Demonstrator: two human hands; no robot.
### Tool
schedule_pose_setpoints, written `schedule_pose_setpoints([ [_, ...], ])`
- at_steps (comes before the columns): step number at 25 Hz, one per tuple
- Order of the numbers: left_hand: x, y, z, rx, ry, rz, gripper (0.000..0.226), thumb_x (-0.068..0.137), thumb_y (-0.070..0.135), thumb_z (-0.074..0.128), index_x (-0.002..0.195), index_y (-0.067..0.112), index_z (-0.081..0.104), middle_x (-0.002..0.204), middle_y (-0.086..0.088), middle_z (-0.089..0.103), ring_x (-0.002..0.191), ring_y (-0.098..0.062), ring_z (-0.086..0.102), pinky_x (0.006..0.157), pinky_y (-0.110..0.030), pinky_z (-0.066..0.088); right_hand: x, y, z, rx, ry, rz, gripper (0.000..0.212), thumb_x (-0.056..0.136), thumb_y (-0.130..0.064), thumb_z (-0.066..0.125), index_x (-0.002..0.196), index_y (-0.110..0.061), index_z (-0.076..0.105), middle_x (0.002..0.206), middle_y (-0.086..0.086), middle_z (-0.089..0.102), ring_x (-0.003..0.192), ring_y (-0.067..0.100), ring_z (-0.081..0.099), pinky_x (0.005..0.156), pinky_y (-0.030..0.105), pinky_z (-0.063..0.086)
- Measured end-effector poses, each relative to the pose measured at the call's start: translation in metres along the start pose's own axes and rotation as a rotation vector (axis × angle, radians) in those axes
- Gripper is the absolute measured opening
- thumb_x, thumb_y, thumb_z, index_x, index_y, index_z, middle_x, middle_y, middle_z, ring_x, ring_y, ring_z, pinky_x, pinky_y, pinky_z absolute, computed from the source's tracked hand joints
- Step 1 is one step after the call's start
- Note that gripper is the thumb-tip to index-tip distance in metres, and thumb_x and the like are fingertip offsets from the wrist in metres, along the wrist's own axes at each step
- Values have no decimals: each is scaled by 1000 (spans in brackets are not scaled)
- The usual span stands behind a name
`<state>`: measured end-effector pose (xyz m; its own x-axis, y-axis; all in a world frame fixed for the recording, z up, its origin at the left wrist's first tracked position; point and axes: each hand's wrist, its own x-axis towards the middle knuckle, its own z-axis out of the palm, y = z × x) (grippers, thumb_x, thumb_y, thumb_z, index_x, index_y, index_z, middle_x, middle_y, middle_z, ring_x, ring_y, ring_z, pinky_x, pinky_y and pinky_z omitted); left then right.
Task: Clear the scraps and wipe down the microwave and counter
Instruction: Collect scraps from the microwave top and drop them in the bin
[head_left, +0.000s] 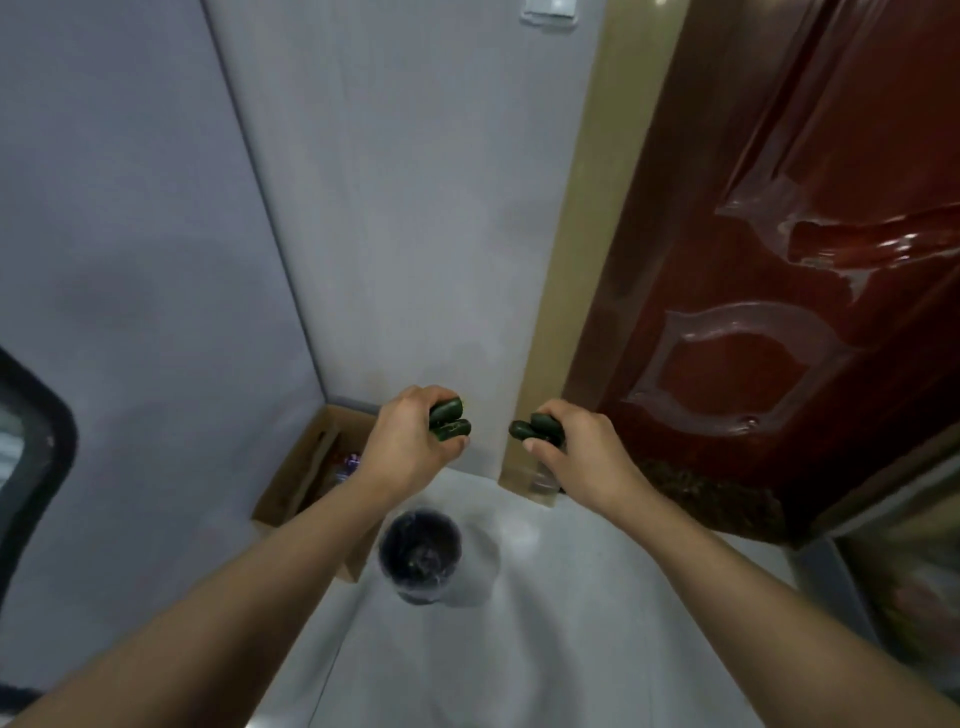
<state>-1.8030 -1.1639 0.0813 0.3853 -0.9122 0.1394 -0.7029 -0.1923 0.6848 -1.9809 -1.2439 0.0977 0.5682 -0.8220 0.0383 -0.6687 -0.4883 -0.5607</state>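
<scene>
I take the bin as landmark: dark, round, liner inside, on the pale floor. Left of bin, a cardboard box sits in the wall corner w/ bits inside, can't tell what. Up-left of bin, my left hand has its grip curled round dark green rind scraps. Up-right of bin, right hand grips more green scraps. Both hands apart, above bin. Far right of bin, a red-brown door.
</scene>
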Motion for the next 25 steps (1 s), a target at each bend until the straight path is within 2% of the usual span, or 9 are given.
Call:
schedule_pose_setpoints([
  [4, 42, -21, 11, 35, 69, -101, 32, 74, 15, 75, 105, 10, 66, 99, -5, 64, 90, -19, 60, 82, -27, 48, 72, 15, 19, -2, -89, -82, 21, 89, -25, 62, 105, -12, 58, 94, 3, 60, 85, 20, 55, 72, 31, 44],
  [8, 62, -46, 18, 82, 90, -208, 31, 76, 19, 73, 106, 15, 65, 101, -1, 61, 90, -14, 56, 79, -23, 44, 123, 27, 49, 2, -194, -179, 19, 89, -23, 60, 99, -8, 56, 87, 5, 56, 80, 21, 50, 65, 29, 34],
  [12, 73, -74, 30, 120, 162, -338, 39, 76, 24, 75, 113, 18, 62, 109, -1, 62, 95, -13, 54, 78, -20, 37, 167, 35, 79, 18, -293, -272, 23, 89, -23, 61, 105, -8, 57, 96, 9, 60, 80, 19, 49, 66, 29, 38],
  [16, 81, -87, 50, 80, 235, -494, 43, 75, 24, 77, 115, 17, 62, 112, -3, 62, 101, -16, 57, 87, -27, 48, 207, 47, 105, 17, -427, -373, 25, 88, -25, 62, 108, -9, 57, 100, 9, 62, 81, 17, 50, 68, 25, 36],
  [20, 89, -84, 83, 85, 325, -656, 44, 75, 22, 77, 117, 15, 62, 114, -4, 62, 101, -16, 57, 90, -29, 49, 246, 67, 127, 10, -570, -489, 21, 89, -24, 61, 105, -12, 57, 100, 6, 62, 81, 15, 50, 68, 23, 36],
  [25, 98, -90, 131, 73, 419, -795, 44, 76, 22, 76, 117, 16, 61, 112, -2, 63, 97, -13, 59, 84, -22, 48, 271, 97, 157, 16, -704, -581, 24, 88, -25, 62, 109, -14, 58, 103, 6, 63, 92, 22, 57, 76, 27, 43],
])
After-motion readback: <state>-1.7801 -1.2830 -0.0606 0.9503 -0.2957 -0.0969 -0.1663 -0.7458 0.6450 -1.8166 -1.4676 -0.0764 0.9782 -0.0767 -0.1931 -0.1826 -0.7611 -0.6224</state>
